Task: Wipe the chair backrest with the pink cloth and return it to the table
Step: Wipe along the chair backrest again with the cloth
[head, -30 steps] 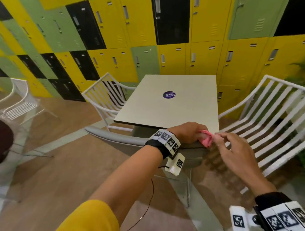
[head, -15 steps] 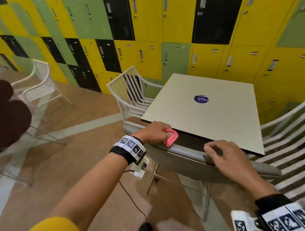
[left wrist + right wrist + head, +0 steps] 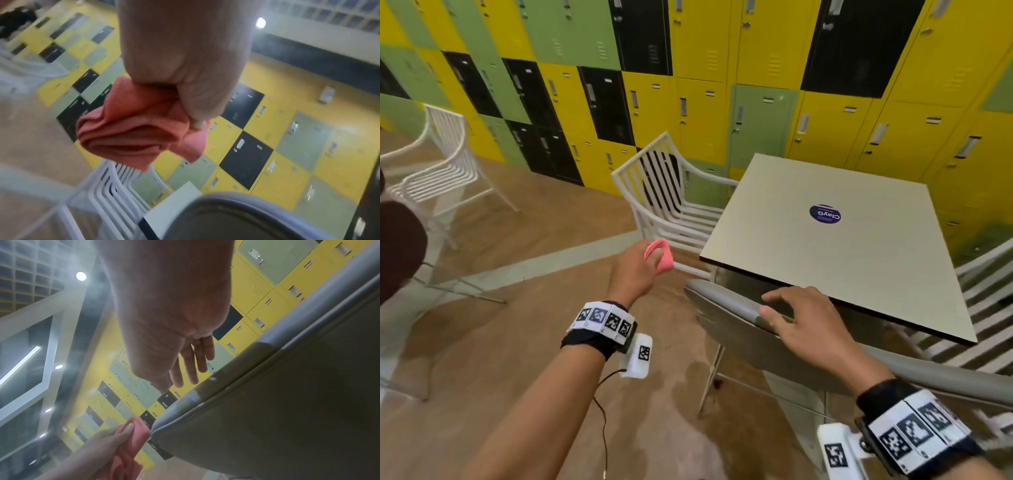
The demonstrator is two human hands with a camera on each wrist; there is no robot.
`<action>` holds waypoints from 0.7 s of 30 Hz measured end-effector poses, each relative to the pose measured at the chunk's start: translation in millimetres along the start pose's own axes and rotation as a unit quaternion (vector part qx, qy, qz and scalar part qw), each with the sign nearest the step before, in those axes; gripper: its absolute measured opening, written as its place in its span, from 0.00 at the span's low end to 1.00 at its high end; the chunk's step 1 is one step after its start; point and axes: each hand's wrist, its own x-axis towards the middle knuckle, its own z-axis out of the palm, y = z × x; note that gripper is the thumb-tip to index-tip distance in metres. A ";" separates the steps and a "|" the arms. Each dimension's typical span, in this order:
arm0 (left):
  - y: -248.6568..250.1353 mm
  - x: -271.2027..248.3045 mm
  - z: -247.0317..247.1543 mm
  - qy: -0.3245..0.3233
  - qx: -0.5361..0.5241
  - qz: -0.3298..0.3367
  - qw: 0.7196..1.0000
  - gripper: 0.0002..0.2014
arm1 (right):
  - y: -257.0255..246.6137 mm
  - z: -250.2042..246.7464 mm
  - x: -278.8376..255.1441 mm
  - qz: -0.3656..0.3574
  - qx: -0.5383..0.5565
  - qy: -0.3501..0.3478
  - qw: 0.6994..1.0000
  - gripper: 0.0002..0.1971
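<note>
Pink cloth (image 3: pixel 659 256), bunched and pinched in the left hand (image 3: pixel 635 272) off the left end of the grey backrest (image 3: pixel 726 305), could be dropped short of the table (image 3: pixel 835 260) if swung loosely, while the right hand (image 3: pixel 808 325) is spread over the backrest rim.

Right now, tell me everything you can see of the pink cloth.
The pink cloth is a small, soft fabric, folded into several layers whose edges show in the left wrist view. The left hand grips it, bunched, thumb across it, a loose end hanging below the fingers. It is held in the air past the left end of the grey chair backrest, off the table; whether it touches the backrest is unclear.
</note>
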 end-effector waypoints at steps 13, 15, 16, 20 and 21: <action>-24.1 -66.6 80.4 0.078 -0.130 0.119 0.981 0.10 | -46.9 35.1 57.6 -0.069 -0.066 -0.018 0.995 0.20; -41.7 -55.7 76.0 0.089 -0.119 0.067 0.987 0.12 | -48.3 37.4 61.3 -0.071 -0.070 -0.022 0.995 0.21; -45.9 -55.5 73.6 0.091 -0.126 0.063 0.986 0.14 | -48.8 38.8 62.7 -0.073 -0.069 -0.023 0.995 0.22; -24.6 -83.0 70.1 0.093 -0.112 0.201 0.969 0.20 | -50.8 47.1 70.4 -0.071 -0.074 -0.029 0.994 0.25; -19.5 -90.2 74.5 0.089 -0.100 0.224 0.965 0.20 | -51.4 49.6 71.9 -0.070 -0.077 -0.030 0.994 0.27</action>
